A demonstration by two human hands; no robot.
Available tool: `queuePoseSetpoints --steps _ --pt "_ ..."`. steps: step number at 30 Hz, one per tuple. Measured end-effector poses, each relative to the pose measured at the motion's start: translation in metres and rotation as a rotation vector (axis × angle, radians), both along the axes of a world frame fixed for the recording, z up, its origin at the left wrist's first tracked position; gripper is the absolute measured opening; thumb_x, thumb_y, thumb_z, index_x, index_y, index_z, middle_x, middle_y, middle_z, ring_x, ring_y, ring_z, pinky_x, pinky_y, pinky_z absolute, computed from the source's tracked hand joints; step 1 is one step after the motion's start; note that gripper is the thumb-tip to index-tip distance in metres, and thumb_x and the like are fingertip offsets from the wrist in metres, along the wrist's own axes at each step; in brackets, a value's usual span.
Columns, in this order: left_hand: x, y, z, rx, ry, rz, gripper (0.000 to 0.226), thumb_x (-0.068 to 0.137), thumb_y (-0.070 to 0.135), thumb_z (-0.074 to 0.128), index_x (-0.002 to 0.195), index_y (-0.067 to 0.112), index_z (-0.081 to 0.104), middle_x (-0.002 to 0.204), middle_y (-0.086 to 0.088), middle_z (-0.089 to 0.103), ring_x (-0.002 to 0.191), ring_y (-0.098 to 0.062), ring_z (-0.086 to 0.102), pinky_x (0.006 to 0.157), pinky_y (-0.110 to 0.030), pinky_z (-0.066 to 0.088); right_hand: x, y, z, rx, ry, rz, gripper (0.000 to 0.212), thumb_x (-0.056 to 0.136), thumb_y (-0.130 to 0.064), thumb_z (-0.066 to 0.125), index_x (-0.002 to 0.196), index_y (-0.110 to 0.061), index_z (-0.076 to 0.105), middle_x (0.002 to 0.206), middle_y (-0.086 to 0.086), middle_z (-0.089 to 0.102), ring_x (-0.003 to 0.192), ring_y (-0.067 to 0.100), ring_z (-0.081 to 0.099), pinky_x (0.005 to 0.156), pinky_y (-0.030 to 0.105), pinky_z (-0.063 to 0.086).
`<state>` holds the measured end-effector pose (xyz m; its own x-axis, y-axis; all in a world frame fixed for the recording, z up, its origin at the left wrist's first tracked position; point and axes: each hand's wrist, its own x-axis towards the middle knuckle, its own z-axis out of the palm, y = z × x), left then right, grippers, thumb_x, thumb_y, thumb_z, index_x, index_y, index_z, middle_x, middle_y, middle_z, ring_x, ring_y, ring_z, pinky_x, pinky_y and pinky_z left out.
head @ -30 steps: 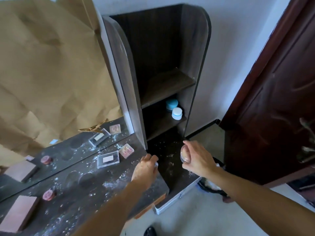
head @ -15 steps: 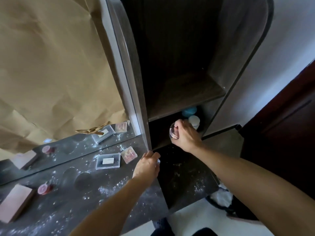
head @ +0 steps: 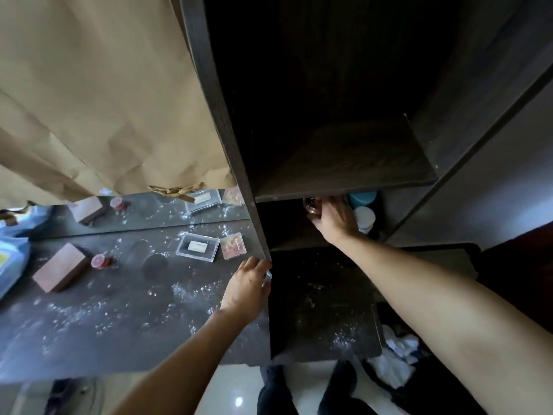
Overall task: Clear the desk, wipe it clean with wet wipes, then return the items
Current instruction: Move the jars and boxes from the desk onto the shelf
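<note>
- The right hand (head: 335, 215) reached into the lower compartment of the dark shelf unit (head: 344, 163). Its fingers were curled round a small clear jar (head: 311, 206) with something pinkish inside, just under the shelf board.
- A blue jar (head: 362, 197) and a white jar (head: 364, 218) stood in the same compartment, just beside that hand on its right.
- The left hand (head: 248, 283) lay on the counter (head: 119, 319) at the foot of the unit's side panel, fingers bent. Something clear glinted at the fingertips, but I could not tell whether the hand grasped anything.
- The counter was dusted with white specks. On it lay a clear flat case (head: 197, 247) just beside a small pink square case (head: 232, 246). A little red pot (head: 100, 261) and a brown block (head: 61, 271) lay further left.
- Brown paper (head: 104, 100) hung over the mirror (head: 143, 217) behind the counter.
- A blue packet (head: 12, 259) showed at the left edge.
</note>
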<state>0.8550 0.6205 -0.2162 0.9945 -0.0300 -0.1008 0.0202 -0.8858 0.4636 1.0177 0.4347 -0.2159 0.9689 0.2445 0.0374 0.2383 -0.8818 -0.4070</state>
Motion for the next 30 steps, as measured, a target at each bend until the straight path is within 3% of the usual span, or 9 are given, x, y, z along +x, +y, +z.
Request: queuePoseSetpoints --steps 6,9,15,19,26,30 --pt "-0.001 -0.035 0.01 -0.021 -0.055 0.091 0.029 0.081 0.006 0.061 0.11 0.01 0.062 0.108 -0.011 0.053 0.087 -0.035 0.059 0.071 -0.04 0.052 -0.01 -0.023 0.005 -0.013 -0.007 0.101 0.053 0.081 -0.018 0.064 0.131 -0.015 0.048 0.135 0.017 0.042 0.12 0.038 0.046 0.09 0.046 0.048" --pt "0.015 -0.056 0.014 -0.009 -0.082 0.077 0.033 0.082 0.008 0.059 0.114 0.011 0.059 0.113 -0.009 0.054 0.094 -0.033 0.058 0.072 -0.04 0.052 -0.026 -0.051 0.013 0.062 -0.091 0.192 0.044 0.081 -0.015 0.064 0.124 -0.013 0.052 0.134 0.01 0.045 0.121 0.029 0.047 0.087 0.043 0.051" --pt "0.072 -0.1 0.014 0.064 -0.103 -0.002 0.036 0.085 0.011 0.059 0.12 0.011 0.054 0.119 -0.008 0.055 0.113 -0.027 0.047 0.088 -0.039 0.047 -0.062 -0.119 0.014 0.079 -0.195 0.312 0.034 0.082 -0.014 0.064 0.115 -0.012 0.057 0.123 0.003 0.052 0.113 0.022 0.053 0.071 0.036 0.056" --pt "0.105 -0.12 0.004 0.078 -0.045 -0.048 0.048 0.081 0.006 0.061 0.127 0.015 0.051 0.134 -0.009 0.047 0.119 -0.03 0.046 0.095 -0.037 0.044 -0.072 -0.153 0.009 0.026 -0.171 0.259 0.027 0.082 -0.016 0.063 0.109 -0.014 0.062 0.115 -0.002 0.056 0.103 0.016 0.057 0.065 0.022 0.05" --pt "0.113 -0.12 -0.008 0.105 -0.045 -0.101 0.056 0.078 0.001 0.061 0.13 0.013 0.048 0.145 -0.011 0.035 0.119 -0.038 0.047 0.092 -0.043 0.048 -0.081 -0.171 -0.006 -0.015 -0.101 0.206 0.023 0.082 -0.019 0.061 0.106 -0.016 0.064 0.11 -0.006 0.058 0.098 0.015 0.059 0.064 0.031 0.053" --pt "0.09 -0.105 0.007 0.112 -0.113 -0.034 0.06 0.077 0.002 0.058 0.134 0.015 0.045 0.13 -0.013 0.043 0.113 -0.034 0.049 0.085 -0.043 0.051 -0.084 -0.153 -0.004 0.009 -0.097 0.259 0.024 0.081 -0.018 0.063 0.105 -0.015 0.064 0.109 -0.004 0.06 0.098 0.016 0.06 0.064 0.031 0.055"
